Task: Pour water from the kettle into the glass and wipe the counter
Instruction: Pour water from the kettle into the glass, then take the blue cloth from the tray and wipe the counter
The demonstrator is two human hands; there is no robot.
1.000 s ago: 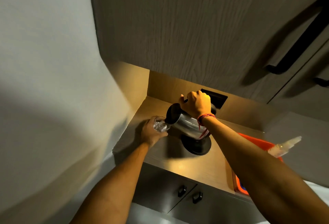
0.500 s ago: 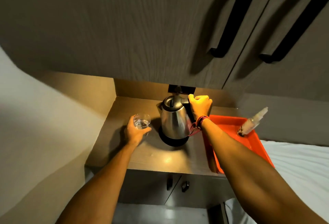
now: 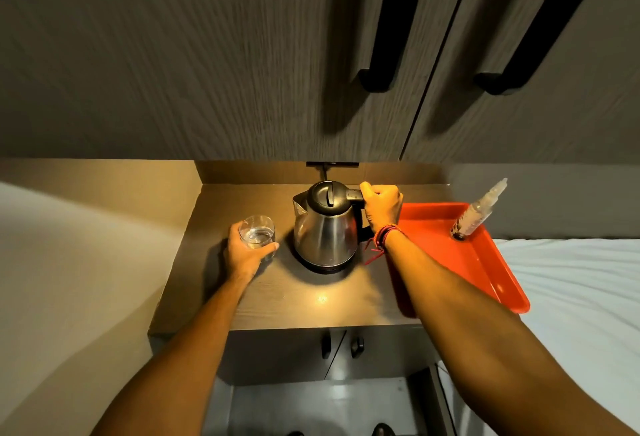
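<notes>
Two hands: kettle (image 3: pixel 325 227), glass (image 3: pixel 258 233).

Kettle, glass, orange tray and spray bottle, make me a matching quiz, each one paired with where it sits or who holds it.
Things:
1. kettle
2. glass
3. orange tray
4. spray bottle

Places:
A. gripped by the left hand
B. leaning in the tray's far corner
C. upright on its base, handle in the right hand
D. at the counter's right edge

Pairs: 1-C, 2-A, 3-D, 4-B
</notes>
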